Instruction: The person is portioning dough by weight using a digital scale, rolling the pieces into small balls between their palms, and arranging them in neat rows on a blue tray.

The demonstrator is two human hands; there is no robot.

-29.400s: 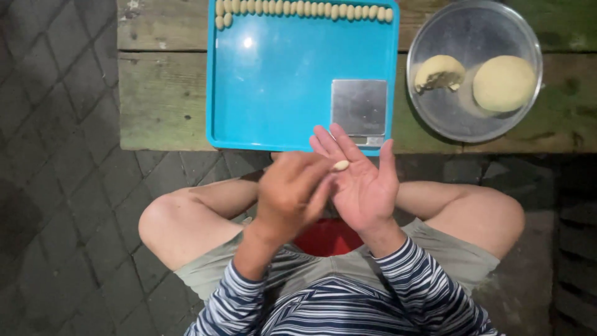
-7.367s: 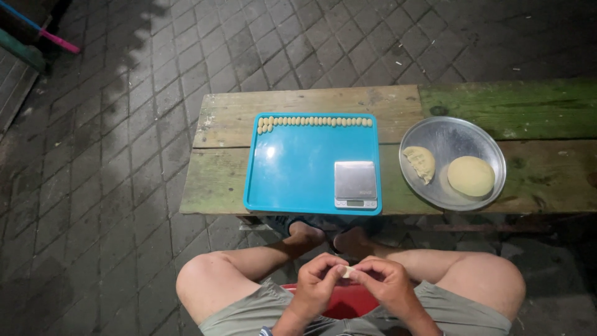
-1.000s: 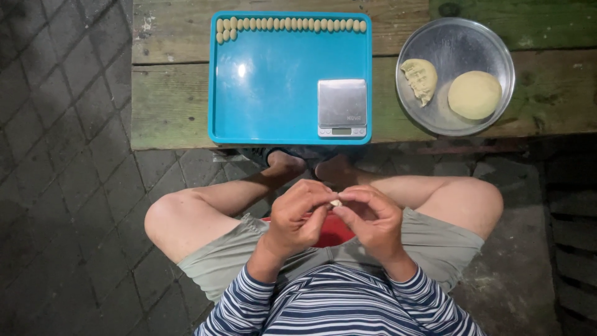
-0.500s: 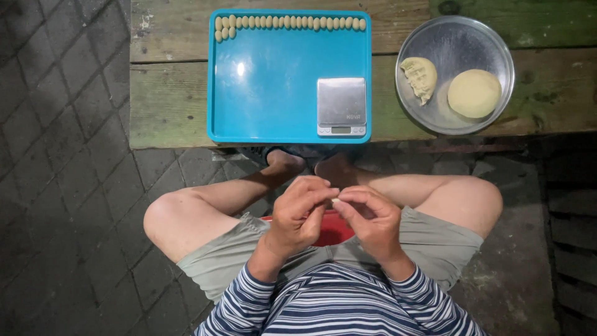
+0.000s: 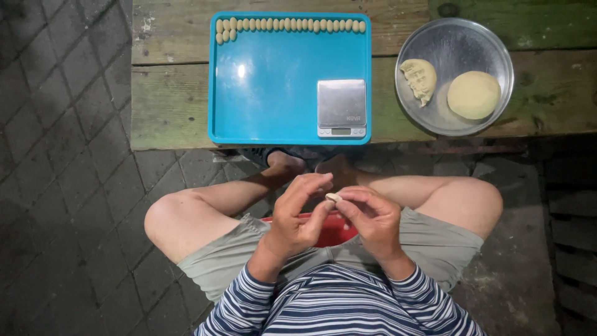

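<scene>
I sit with my knees apart and both hands raised over my lap. A small pale dough piece [image 5: 333, 197] is pinched between the fingertips of my left hand [image 5: 300, 214] and my right hand [image 5: 372, 218]. A blue tray [image 5: 273, 99] lies on the wooden bench [image 5: 168, 81] ahead, with a row of small dough pieces [image 5: 286, 25] along its far edge. A small silver scale [image 5: 341, 107] stands at the tray's near right corner.
A round metal bowl [image 5: 455, 43] to the right of the tray holds a smooth dough ball [image 5: 474, 94] and a torn dough lump [image 5: 420, 78]. A red object [image 5: 336, 228] shows between my thighs. Paving stones [image 5: 62, 186] cover the ground on the left.
The hands stay together over the lap, fingers working the small dough piece. Tray, scale and bowl have not moved.
</scene>
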